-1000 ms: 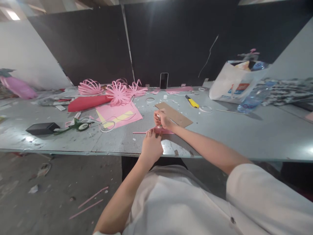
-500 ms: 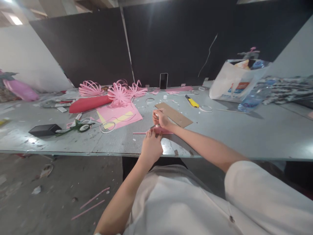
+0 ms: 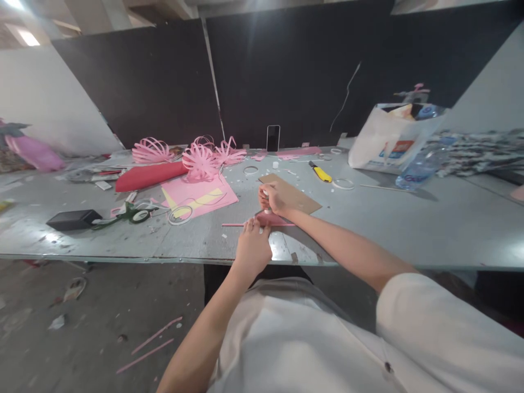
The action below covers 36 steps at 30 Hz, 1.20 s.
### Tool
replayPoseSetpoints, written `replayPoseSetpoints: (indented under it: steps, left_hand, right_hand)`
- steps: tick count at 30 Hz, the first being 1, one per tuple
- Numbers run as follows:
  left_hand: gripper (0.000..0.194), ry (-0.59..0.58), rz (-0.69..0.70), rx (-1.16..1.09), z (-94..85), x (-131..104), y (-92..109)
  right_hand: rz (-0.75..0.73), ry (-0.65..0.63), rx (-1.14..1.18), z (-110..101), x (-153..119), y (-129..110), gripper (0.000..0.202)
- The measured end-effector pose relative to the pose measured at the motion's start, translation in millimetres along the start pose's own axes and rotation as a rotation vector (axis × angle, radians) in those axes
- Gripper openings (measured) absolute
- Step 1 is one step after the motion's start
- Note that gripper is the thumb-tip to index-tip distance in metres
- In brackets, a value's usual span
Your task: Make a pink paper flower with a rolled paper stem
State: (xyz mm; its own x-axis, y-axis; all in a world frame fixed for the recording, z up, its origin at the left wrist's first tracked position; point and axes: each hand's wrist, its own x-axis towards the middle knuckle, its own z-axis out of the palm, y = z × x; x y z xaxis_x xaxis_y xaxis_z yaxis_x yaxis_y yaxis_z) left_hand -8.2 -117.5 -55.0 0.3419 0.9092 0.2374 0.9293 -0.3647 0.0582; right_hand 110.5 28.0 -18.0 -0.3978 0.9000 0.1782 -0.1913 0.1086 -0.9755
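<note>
Head: pink ppr (image 3: 273, 219), bag (image 3: 376, 139) w/ btl (image 3: 428, 112)

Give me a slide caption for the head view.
Left hand rests on pink paper; right hand holds a small white tube.

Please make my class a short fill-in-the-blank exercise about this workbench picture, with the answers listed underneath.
1. The right hand grips a small tube coloured ____.
2. The fingers of the left hand rest on paper coloured ____.
3. Beyond the brown cardboard, the utility knife has a handle coloured ____.
4. The smartphone near the black panel stands ____ rather than lying flat.

Missing words: white; pink; yellow; upright.
</note>
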Motion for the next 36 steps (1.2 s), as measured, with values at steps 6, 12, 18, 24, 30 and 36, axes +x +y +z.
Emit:
replayPoseSetpoints:
  steps: [6, 12, 18, 24, 30, 36]
  left_hand:
    - [0.062, -0.005, 0.016, -0.001, -1.1, 0.3, 0.5]
    - [0.059, -0.001, 0.002, 0.009, 0.1, -0.5, -0.6]
    - [0.062, 0.005, 0.02, 0.018, 1.4, 0.5, -1.5]
    - [0.058, 0.033, 0.008, 0.017, 4.3, -1.3, -2.7]
    - [0.062, 0.037, 0.017, 0.009, 6.1, 0.6, -2.7]
    - [0.059, -0.006, 0.006, 0.018, -0.1, -0.7, -1.9]
  right_hand:
    - [0.037, -0.051, -0.01, 1.6, -4.7, 2.4, 0.046]
    - [0.006, -0.007, -0.015, -3.1, 1.4, -2.3, 0.046]
    - [0.026, -0.043, -0.033, -1.8, -9.5, -3.2, 0.043]
    - [-0.019, 0.011, -0.015, -6.5, -1.3, -2.7, 0.043]
    - [0.01, -0.027, -0.029, -2.2, -6.6, -2.9, 0.043]
    - [-0.02, 0.004, -0.018, -4.0, 1.4, -4.4, 0.047]
